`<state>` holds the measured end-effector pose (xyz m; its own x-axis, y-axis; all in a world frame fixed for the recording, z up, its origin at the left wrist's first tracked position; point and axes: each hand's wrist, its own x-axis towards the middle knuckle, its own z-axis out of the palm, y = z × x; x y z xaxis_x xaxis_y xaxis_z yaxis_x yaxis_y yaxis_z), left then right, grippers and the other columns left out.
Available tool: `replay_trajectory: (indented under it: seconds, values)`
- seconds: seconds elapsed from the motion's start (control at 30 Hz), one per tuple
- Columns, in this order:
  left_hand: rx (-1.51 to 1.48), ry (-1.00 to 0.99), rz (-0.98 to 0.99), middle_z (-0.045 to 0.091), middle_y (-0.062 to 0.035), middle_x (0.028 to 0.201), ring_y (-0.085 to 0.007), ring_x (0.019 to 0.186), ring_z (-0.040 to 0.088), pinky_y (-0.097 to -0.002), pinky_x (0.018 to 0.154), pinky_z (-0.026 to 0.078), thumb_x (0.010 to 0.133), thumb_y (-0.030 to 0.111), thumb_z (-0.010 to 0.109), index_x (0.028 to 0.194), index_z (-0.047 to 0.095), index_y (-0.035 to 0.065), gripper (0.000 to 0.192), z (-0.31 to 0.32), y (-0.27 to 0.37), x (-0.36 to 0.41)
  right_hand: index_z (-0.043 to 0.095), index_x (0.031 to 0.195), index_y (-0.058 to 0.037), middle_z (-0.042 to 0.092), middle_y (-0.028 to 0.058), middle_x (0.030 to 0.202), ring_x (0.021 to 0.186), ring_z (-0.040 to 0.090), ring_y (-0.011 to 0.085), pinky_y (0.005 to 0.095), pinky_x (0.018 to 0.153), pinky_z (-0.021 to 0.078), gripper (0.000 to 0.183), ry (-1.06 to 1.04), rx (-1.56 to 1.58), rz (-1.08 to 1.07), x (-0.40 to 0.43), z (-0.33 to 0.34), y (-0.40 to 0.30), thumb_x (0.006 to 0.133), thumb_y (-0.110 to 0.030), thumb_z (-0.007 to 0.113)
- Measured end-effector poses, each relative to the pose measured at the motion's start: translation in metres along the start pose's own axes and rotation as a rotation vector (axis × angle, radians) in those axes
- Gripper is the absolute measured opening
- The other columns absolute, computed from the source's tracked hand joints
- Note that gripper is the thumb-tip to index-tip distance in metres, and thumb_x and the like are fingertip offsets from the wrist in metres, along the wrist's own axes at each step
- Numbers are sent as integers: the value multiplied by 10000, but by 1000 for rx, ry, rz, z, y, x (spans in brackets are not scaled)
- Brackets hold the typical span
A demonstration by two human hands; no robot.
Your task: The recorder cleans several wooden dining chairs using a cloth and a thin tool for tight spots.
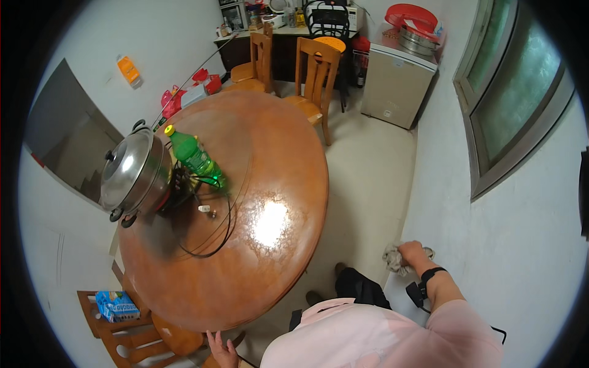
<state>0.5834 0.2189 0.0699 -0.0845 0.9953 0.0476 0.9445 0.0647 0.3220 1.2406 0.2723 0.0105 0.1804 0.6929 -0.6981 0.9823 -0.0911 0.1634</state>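
My right hand (413,254) grips a crumpled beige cloth (394,260), held out to my right near the white wall (515,257). A black strap with a small device circles that wrist. At the lower edge of the view, my left hand (222,352) is empty, its fingers apart, close to the rim of the round wooden table (294,184). Whether the fingertips touch the rim I cannot tell. Bright glare and a patch that looks wet or smeared lie on the tabletop.
A lidded steamer pot (133,170), a green plastic bottle (195,154) and a black cable (228,225) occupy the table's left side. Wooden chairs (317,69) stand beyond it; another chair (138,342) holds a blue package (117,305). A small freezer (396,85) stands by the window (515,96).
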Motion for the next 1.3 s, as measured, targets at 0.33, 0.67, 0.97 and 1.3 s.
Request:
replay_trajectory:
  seconds: [0.33,0.67,0.97,1.3]
  values:
    - [-349,-72,94,635,-183,834,-288,766,636,-329,683,503,778,68,591,920,614,-22,170,44,190,162,611,1093,-180,632,89,1024,977,591,266,381,817,485,533,146,334,171,93,-84,79,592,-321,726]
    - [-769,-393,-392,581,-40,609,-109,520,560,-227,468,440,833,194,594,748,627,15,201,162,326,303,540,1207,-134,535,103,1220,1124,506,257,342,942,417,695,64,695,239,202,-81,207,578,-367,720]
    - [-572,-243,-731,560,-40,514,-115,431,543,-252,396,455,805,220,612,671,604,42,223,162,353,312,550,1174,-39,579,190,1122,1031,564,289,314,894,441,753,-18,900,173,255,-131,262,503,-321,746]
    - [-291,-195,-738,548,-62,450,-139,395,538,-297,432,444,825,328,571,538,571,63,391,169,351,312,558,1162,-31,632,137,990,910,592,212,299,818,460,639,62,938,-18,291,-245,244,566,-206,708]
